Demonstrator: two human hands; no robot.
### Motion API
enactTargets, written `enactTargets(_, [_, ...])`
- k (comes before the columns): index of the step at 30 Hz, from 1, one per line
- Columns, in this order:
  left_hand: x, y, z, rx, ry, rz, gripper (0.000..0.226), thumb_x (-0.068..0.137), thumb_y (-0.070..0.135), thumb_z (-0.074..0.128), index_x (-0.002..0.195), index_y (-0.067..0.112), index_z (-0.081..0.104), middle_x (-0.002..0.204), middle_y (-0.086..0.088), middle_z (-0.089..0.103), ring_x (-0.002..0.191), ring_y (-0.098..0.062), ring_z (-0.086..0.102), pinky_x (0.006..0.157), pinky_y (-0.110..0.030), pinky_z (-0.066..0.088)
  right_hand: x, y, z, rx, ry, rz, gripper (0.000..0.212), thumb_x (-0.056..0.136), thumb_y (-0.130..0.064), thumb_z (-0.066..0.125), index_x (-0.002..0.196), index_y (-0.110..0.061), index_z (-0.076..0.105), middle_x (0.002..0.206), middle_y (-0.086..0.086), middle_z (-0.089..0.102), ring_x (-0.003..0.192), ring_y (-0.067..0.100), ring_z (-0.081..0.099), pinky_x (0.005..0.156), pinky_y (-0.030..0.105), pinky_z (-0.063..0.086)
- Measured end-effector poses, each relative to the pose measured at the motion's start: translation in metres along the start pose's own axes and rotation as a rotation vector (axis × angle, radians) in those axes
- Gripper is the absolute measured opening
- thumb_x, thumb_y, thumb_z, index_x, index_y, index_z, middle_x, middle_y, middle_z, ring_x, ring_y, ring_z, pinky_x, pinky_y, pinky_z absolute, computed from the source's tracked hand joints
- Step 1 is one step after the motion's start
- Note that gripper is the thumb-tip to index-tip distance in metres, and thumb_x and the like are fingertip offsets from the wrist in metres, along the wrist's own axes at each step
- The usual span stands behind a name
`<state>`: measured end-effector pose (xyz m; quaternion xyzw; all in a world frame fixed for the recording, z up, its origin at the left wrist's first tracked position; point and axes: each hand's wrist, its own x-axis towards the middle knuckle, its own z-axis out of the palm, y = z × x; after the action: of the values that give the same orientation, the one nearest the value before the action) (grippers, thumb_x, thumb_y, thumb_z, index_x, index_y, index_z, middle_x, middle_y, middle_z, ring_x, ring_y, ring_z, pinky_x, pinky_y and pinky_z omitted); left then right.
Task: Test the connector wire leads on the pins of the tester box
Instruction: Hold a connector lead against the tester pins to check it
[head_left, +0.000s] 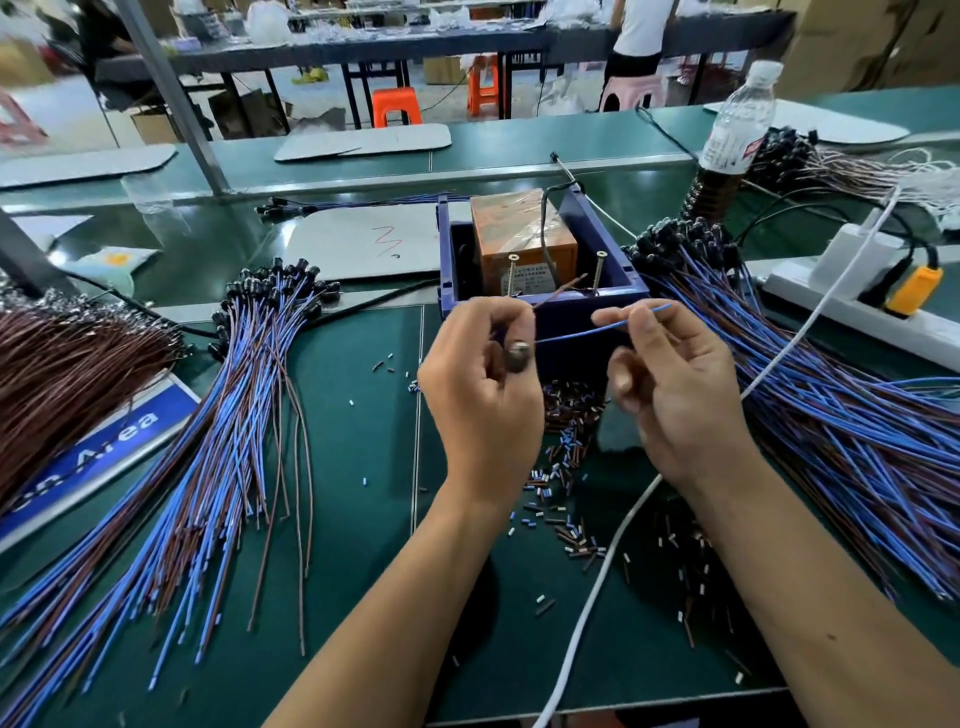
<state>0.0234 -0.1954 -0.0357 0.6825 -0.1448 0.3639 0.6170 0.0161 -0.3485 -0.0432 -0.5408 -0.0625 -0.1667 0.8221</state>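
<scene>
Two bare forearms reach in from the near edge over the dark green matted work surface (363, 395), wide enough to carry everything noted below.

Large fans of blue-and-brown insulated wire leads with black connector heads lie on both sides: one pile at left (218, 441), one at right (841, 415). A separate heap of all-brown leads (62, 374) sits at far left.

Dark blue open plastic tester box (545, 306) stands at centre, just beyond the hands, with an orange block inside and two upright screw-like metal pins (601, 270) rising from its near side.

Left hand (483, 384): fingers curled, pinching a small black round connector (518, 354) and its thin brown wire lead (561, 292), whose tip points up toward the pins. Cannot tell if the tip touches either pin.

Right hand (670, 374): thumb and forefinger pinching the thin blue wire lead (587, 332) of the same connector, its free end sticking out to the right, apart from the pins.

Small cut insulation bits (566, 457) litter the surface under the hands.

Risks, as judged:
- The pins stand close together; both bare tips could land on one pin or bridge the two, giving a false reading.
- A loose pinch could let a springy lead slip off its pin.
- The hanging connector may tug the leads sideways.
</scene>
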Motion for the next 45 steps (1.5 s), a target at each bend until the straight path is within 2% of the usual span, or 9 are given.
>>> enactTargets(2, [0.002, 0.000, -0.001, -0.020, 0.072, -0.012, 0.020, 0.098, 0.000, 0.061, 0.086, 0.017, 0.064, 0.075, 0.002, 0.063, 0.066, -0.024, 0.060, 0.057, -0.043, 0.049, 0.003, -0.002, -0.006, 0.025, 0.016, -0.022, 0.016, 0.101, -0.025, 0.062, 0.088, -0.021, 0.068, 0.101, 0.011, 0.076, 0.047, 0.009, 0.049, 0.040, 0.016, 0.034])
enactTargets(6, [0.003, -0.002, -0.002, 0.008, 0.178, -0.129, 0.010, 0.101, 0.011, 0.060, 0.102, 0.019, 0.065, 0.066, 0.007, 0.065, 0.064, -0.014, 0.063, 0.059, -0.025, 0.046, 0.004, 0.001, -0.010, -0.088, 0.100, -0.081, 0.003, 0.103, -0.013, 0.064, 0.102, -0.016, 0.065, 0.086, 0.010, 0.074, 0.043, 0.011, 0.044, 0.040, 0.018, 0.034])
enactTargets(13, [0.002, -0.006, 0.000, 0.059, 0.170, -0.203, 0.016, 0.098, 0.010, 0.060, 0.103, 0.022, 0.070, 0.064, 0.006, 0.070, 0.055, -0.013, 0.059, 0.057, -0.028, 0.043, -0.003, 0.003, -0.004, -0.585, 0.256, -0.388, 0.005, 0.101, -0.021, 0.069, 0.100, -0.022, 0.075, 0.079, -0.003, 0.074, 0.068, 0.009, 0.067, 0.064, 0.024, 0.052])
enactTargets(18, [-0.001, -0.008, 0.001, 0.058, 0.125, -0.213, 0.018, 0.095, 0.006, 0.060, 0.102, 0.017, 0.072, 0.063, 0.006, 0.069, 0.058, -0.014, 0.062, 0.059, -0.029, 0.048, 0.001, 0.002, 0.005, -0.735, 0.283, -0.495, 0.011, 0.102, -0.017, 0.065, 0.104, -0.019, 0.076, 0.083, -0.012, 0.073, 0.077, 0.009, 0.071, 0.071, 0.025, 0.057])
enactTargets(25, [0.000, -0.007, 0.001, 0.028, 0.118, -0.195, 0.018, 0.093, 0.005, 0.059, 0.097, 0.018, 0.071, 0.060, 0.003, 0.065, 0.054, -0.009, 0.058, 0.056, -0.016, 0.043, 0.007, 0.006, 0.012, -0.765, 0.264, -0.490, 0.021, 0.103, -0.017, 0.063, 0.117, -0.012, 0.077, 0.090, -0.004, 0.076, 0.082, 0.008, 0.073, 0.078, 0.033, 0.061])
enactTargets(30, [-0.001, -0.007, 0.002, 0.024, 0.117, -0.198, 0.018, 0.092, 0.006, 0.059, 0.096, 0.018, 0.071, 0.059, 0.003, 0.063, 0.053, -0.008, 0.056, 0.057, -0.018, 0.044, 0.007, 0.003, 0.013, -0.772, 0.235, -0.468, 0.023, 0.103, -0.016, 0.062, 0.119, -0.011, 0.077, 0.090, -0.005, 0.076, 0.084, 0.008, 0.073, 0.078, 0.034, 0.062])
enactTargets(36, [0.000, -0.004, 0.002, 0.022, 0.115, -0.201, 0.020, 0.092, 0.003, 0.058, 0.094, 0.020, 0.070, 0.059, 0.003, 0.060, 0.052, -0.007, 0.053, 0.056, -0.018, 0.043, 0.004, 0.001, 0.014, -0.767, 0.215, -0.466, 0.022, 0.103, -0.015, 0.062, 0.119, -0.009, 0.077, 0.088, -0.005, 0.075, 0.083, 0.008, 0.073, 0.076, 0.026, 0.059])
enactTargets(42, [0.001, -0.004, 0.001, -0.011, 0.127, -0.225, 0.020, 0.092, 0.006, 0.056, 0.091, 0.021, 0.070, 0.062, -0.006, 0.057, 0.057, -0.026, 0.051, 0.057, -0.035, 0.043, 0.002, 0.000, 0.012, -0.769, 0.203, -0.471, 0.022, 0.103, -0.014, 0.062, 0.120, -0.009, 0.077, 0.090, -0.006, 0.075, 0.083, 0.007, 0.072, 0.075, 0.020, 0.056])
enactTargets(45, [0.001, -0.005, 0.001, -0.040, 0.132, -0.250, 0.022, 0.092, 0.005, 0.055, 0.088, 0.023, 0.069, 0.060, 0.001, 0.052, 0.056, -0.021, 0.045, 0.057, -0.032, 0.037, 0.003, 0.000, 0.011, -0.774, 0.206, -0.477, 0.021, 0.103, -0.013, 0.063, 0.119, -0.009, 0.077, 0.090, -0.005, 0.075, 0.083, 0.006, 0.072, 0.075, 0.019, 0.056])
